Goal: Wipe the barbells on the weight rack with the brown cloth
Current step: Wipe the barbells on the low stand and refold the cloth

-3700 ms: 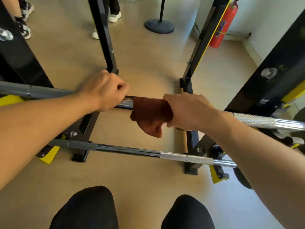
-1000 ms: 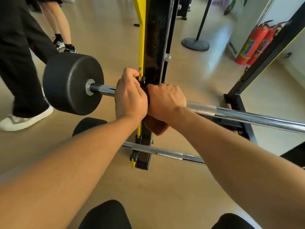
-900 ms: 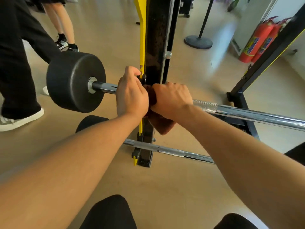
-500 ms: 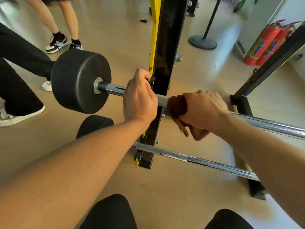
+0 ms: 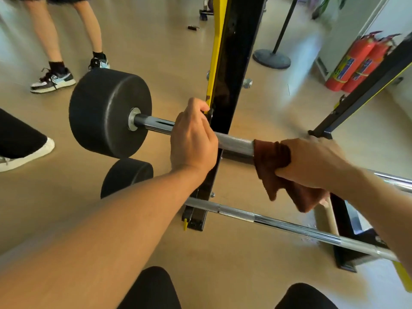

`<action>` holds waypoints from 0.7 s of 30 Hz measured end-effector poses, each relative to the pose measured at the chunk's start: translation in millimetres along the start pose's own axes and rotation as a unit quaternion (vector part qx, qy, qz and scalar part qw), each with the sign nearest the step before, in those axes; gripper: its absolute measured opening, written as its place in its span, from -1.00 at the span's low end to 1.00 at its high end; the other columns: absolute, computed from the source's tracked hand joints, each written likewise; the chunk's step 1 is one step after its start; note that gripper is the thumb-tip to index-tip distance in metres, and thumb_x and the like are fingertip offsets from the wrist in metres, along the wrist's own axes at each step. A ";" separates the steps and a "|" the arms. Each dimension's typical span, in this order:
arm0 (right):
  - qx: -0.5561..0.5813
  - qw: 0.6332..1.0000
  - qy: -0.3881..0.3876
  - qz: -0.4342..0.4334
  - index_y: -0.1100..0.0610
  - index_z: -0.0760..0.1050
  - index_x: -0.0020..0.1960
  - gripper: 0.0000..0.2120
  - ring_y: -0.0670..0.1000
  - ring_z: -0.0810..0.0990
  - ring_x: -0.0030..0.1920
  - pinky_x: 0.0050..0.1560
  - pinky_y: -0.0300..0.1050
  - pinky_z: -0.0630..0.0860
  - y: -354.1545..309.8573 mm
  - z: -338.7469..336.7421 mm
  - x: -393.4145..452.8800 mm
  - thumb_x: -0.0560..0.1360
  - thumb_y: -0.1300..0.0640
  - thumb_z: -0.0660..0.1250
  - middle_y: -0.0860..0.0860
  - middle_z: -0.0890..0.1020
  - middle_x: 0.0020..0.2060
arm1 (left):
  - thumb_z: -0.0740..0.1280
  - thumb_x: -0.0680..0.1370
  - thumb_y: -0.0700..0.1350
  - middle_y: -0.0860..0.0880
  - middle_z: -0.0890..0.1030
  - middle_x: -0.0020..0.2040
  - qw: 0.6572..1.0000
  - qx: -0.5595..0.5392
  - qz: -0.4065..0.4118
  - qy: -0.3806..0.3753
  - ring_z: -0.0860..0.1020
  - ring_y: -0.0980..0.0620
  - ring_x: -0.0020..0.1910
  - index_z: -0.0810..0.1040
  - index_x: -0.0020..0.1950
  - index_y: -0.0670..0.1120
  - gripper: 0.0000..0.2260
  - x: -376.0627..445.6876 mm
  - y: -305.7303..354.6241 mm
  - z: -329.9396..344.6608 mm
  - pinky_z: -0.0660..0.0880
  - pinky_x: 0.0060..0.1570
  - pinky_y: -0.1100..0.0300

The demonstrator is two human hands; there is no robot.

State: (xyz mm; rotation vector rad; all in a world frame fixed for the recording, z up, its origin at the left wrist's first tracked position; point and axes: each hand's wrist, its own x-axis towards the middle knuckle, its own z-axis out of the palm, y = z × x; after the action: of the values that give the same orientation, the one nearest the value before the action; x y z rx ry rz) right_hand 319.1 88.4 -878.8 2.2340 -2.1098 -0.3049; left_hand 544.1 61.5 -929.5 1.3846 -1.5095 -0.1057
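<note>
The upper barbell (image 5: 234,142) lies across the black and yellow rack upright (image 5: 231,74), with a black weight plate (image 5: 104,112) on its left end. My left hand (image 5: 191,139) grips the bar just left of the upright. My right hand (image 5: 312,163) grips the brown cloth (image 5: 270,159) wrapped round the bar right of the upright, its loose end hanging below. A knurled stretch of bar shows between the hands. A lower barbell (image 5: 278,224) lies beneath, with its own black plate (image 5: 126,177).
Two people's legs and shoes (image 5: 53,79) stand on the floor at the left. Two red fire extinguishers (image 5: 356,63) lean by the wall at the right, behind a slanted rack beam (image 5: 365,85). A post on a round base (image 5: 272,55) stands at the back.
My right hand has slid the cloth to the right along the upper bar, away from the upright, and bared the knurled section. My left hand keeps its grip.
</note>
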 end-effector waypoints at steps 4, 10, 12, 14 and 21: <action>0.020 0.998 0.043 -0.027 -0.02 0.50 -0.06 -0.73 -0.09 0.50 -0.38 -0.33 -0.16 0.42 -58.5 -0.9 16.5 0.51 -0.22 0.35 -0.08 0.54 -0.36 | 0.07 0.56 -0.16 0.02 0.52 -0.20 0.999 -0.040 0.000 0.012 0.50 0.10 -0.21 0.49 0.14 -0.17 -0.73 -0.3 2.8 -0.7 0.40 -0.24 0.40; 0.026 0.988 0.121 -0.088 0.02 0.43 -0.02 -0.89 0.00 0.50 -0.29 -0.19 -0.09 0.42 -129.7 -3.1 37.9 0.62 0.00 0.28 -0.02 0.54 -0.25 | 0.12 0.61 -0.26 -0.03 0.57 -0.17 0.999 -0.017 -0.028 0.010 0.53 0.04 -0.18 0.49 0.14 -0.15 -0.81 0.5 3.2 0.9 0.40 -0.21 0.26; 0.038 0.987 0.116 -0.107 -0.02 0.43 0.02 -0.85 -0.02 0.48 -0.33 -0.21 -0.09 0.41 -112.5 -3.1 34.8 0.59 -0.09 0.27 -0.07 0.48 -0.31 | 0.09 0.61 -0.22 -0.04 0.58 -0.17 1.000 -0.007 -0.027 0.002 0.54 0.03 -0.17 0.49 0.15 -0.14 -0.78 -0.2 3.1 0.4 0.40 -0.21 0.26; 0.031 0.993 0.063 -0.098 -0.05 0.45 -0.01 -0.83 -0.05 0.47 -0.35 -0.25 -0.12 0.38 -76.3 -8.3 26.8 0.53 -0.13 0.31 -0.10 0.48 -0.33 | 0.05 0.59 -0.15 -0.03 0.57 -0.17 1.000 -0.006 -0.015 -0.004 0.53 0.04 -0.17 0.49 0.15 -0.13 -0.73 -0.9 3.3 0.3 0.37 -0.23 0.32; -0.021 0.998 -0.044 0.031 -0.08 0.56 -0.01 -0.74 -0.08 0.60 -0.32 -0.13 -0.05 0.64 2.4 -5.7 -5.4 0.47 -0.24 0.36 -0.12 0.59 -0.34 | 0.07 0.58 -0.14 -0.04 0.56 -0.17 1.000 -0.021 -0.001 -0.006 0.51 0.07 -0.20 0.50 0.14 -0.16 -0.73 1.4 0.3 -2.3 0.39 -0.25 0.35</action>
State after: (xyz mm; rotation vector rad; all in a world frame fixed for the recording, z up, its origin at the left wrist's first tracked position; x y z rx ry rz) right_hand 317.5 93.0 -872.2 2.1647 -2.1900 -0.4472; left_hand 545.8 61.8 -927.4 1.3545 -1.5075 -0.1455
